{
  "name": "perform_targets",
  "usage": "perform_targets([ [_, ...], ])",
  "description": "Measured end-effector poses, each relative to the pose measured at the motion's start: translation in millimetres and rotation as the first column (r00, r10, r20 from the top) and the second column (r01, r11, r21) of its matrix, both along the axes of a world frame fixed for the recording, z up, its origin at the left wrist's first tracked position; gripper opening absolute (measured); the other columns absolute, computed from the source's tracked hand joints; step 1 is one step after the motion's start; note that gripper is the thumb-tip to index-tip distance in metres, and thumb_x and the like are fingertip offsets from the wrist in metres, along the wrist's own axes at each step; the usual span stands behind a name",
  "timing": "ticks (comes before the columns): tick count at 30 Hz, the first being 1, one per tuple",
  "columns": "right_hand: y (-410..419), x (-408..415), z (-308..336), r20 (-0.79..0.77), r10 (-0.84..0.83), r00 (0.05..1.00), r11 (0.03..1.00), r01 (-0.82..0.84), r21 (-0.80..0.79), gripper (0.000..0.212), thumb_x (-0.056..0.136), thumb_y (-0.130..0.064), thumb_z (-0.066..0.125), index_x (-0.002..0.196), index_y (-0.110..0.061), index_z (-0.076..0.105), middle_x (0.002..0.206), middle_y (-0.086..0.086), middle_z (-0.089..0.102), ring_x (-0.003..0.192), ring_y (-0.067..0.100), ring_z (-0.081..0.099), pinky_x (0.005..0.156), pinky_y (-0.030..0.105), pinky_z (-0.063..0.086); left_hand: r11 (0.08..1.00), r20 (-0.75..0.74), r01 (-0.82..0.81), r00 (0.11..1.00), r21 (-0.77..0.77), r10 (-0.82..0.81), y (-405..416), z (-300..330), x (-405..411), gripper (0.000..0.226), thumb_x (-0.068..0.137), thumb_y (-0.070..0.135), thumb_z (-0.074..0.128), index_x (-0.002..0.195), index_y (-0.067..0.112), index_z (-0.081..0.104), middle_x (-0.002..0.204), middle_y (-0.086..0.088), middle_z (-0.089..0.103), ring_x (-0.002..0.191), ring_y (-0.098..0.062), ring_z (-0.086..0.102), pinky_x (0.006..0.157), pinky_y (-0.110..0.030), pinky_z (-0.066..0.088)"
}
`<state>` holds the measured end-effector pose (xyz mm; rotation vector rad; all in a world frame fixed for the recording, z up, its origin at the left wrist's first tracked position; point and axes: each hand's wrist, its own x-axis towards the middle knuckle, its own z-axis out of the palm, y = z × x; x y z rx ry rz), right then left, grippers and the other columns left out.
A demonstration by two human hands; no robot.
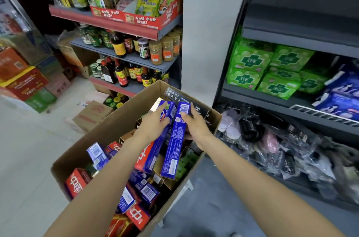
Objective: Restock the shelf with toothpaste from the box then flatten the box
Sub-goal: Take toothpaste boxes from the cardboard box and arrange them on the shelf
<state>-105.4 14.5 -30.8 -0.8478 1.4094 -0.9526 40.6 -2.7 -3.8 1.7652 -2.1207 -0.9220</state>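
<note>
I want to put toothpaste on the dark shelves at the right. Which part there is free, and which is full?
Free: the dark shelf above the green packs looks bare. Crowded: the green packs' shelf, with blue packs at its right end, and the bottom shelf heaped with dark plastic bags.

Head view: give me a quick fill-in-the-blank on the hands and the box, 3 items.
1. The toothpaste cartons sit in an open ____ box.
2. The right hand holds a long ____ carton with a barcode at its top end.
3. The packs on the right-hand shelf, printed with a cross, are ____.

Missing words: cardboard; blue; green
</note>
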Motion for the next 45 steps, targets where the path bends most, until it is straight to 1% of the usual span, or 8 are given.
perform_targets([
  [9, -8, -81, 44, 0.193, -0.375, 0.907, 0.917, 0.393, -0.064, 0.028, 0.103, -0.024, 0.034, 0.121, -0.015, 0.054, 0.097, 0.006, 0.065, 0.075, 0.015, 0.06, 0.068, 0.031, 0.051, 0.99, -0.583, -0.003, 0.808, 0.138, 0.084, -18, 48, -96, 0.03, 0.1, 0.029, 0.039, 0.129, 0.037, 0.039, 0.109, 0.003, 0.059, 0.09, -0.009, 0.058, 0.073, -0.026, 0.045],
  [20, 15, -273, 131, 0.438, -0.422, 0.794, 0.88, 0.475, -0.014, 0.045, 0.093, -0.051, 0.046, 0.101, -0.011, 0.064, 0.09, 0.011, 0.07, 0.074, 0.024, 0.066, 0.071, 0.034, 0.054, 0.973, -0.703, 0.144, 0.711, 0.178, 0.023, -22, 125, -311, 0.016, 0.097, 0.027, 0.044, 0.105, 0.027, 0.059, 0.094, -0.006, 0.068, 0.083, -0.019, 0.065, 0.076, -0.023, 0.054],
  [22, 24, -316, 149, 0.408, -0.39, 0.826, 0.896, 0.443, -0.041, 0.034, 0.091, -0.044, 0.053, 0.095, -0.012, 0.064, 0.08, 0.008, 0.072, 0.065, 0.021, 0.067, 0.061, 0.029, 0.055, 0.973, -0.707, 0.172, 0.707, 0.155, -0.012, -21, 139, -355, 0.027, 0.093, 0.032, 0.049, 0.115, 0.02, 0.06, 0.104, -0.011, 0.069, 0.094, -0.026, 0.066, 0.091, -0.04, 0.051],
  [25, 31, -381, 174, 0.272, -0.382, 0.883, 0.89, 0.431, -0.15, 0.019, 0.089, -0.027, 0.06, 0.099, -0.011, 0.061, 0.075, 0.007, 0.072, 0.055, 0.017, 0.068, 0.05, 0.025, 0.053, 0.959, -0.727, 0.191, 0.686, 0.207, 0.02, -18, 157, -410, 0.026, 0.093, 0.028, 0.049, 0.109, 0.011, 0.06, 0.09, -0.014, 0.069, 0.069, -0.019, 0.068, 0.068, -0.03, 0.053],
  [28, 23, -434, 192, 0.087, -0.443, 0.892, 0.843, 0.448, -0.3, 0.014, 0.086, -0.024, 0.061, 0.096, -0.014, 0.058, 0.081, 0.006, 0.069, 0.065, 0.019, 0.065, 0.063, 0.03, 0.053, 0.952, -0.747, 0.155, 0.657, 0.263, 0.099, -24, 170, -449, 0.021, 0.094, 0.022, 0.044, 0.084, 0.007, 0.054, 0.064, -0.013, 0.054, 0.034, -0.013, 0.055, 0.037, -0.018, 0.043],
  [34, -4, -498, 227, -0.346, -0.471, 0.812, 0.792, 0.217, -0.57, 0.019, 0.079, -0.025, 0.069, 0.088, -0.026, 0.053, 0.095, 0.0, 0.068, 0.088, 0.018, 0.066, 0.08, 0.037, 0.053, 0.919, -0.792, 0.068, 0.534, 0.389, 0.296, -57, 186, -491, 0.031, 0.094, 0.023, 0.038, 0.092, -0.004, 0.053, 0.061, -0.017, 0.06, 0.035, -0.018, 0.059, 0.034, -0.019, 0.045],
  [38, -37, -518, 240, 0.035, -0.5, 0.865, 0.698, 0.427, -0.575, 0.022, 0.082, -0.017, 0.068, 0.084, -0.022, 0.046, 0.096, 0.007, 0.067, 0.085, 0.021, 0.066, 0.079, 0.043, 0.054, 0.891, -0.807, 0.036, 0.443, 0.452, 0.391, -87, 186, -500, 0.036, 0.091, 0.029, 0.037, 0.094, -0.003, 0.055, 0.077, -0.02, 0.057, 0.044, -0.025, 0.063, 0.042, -0.025, 0.052],
  [45, -129, -506, 236, 0.537, -0.541, 0.647, 0.481, 0.762, -0.433, 0.02, 0.088, -0.013, 0.064, 0.095, -0.022, 0.049, 0.101, 0.004, 0.063, 0.091, 0.019, 0.063, 0.085, 0.04, 0.054, 0.916, -0.876, -0.1, 0.267, 0.388, 0.401, -170, 197, -486, 0.036, 0.091, 0.031, 0.047, 0.115, 0.004, 0.051, 0.079, -0.016, 0.057, 0.052, -0.026, 0.062, 0.041, -0.026, 0.051],
])
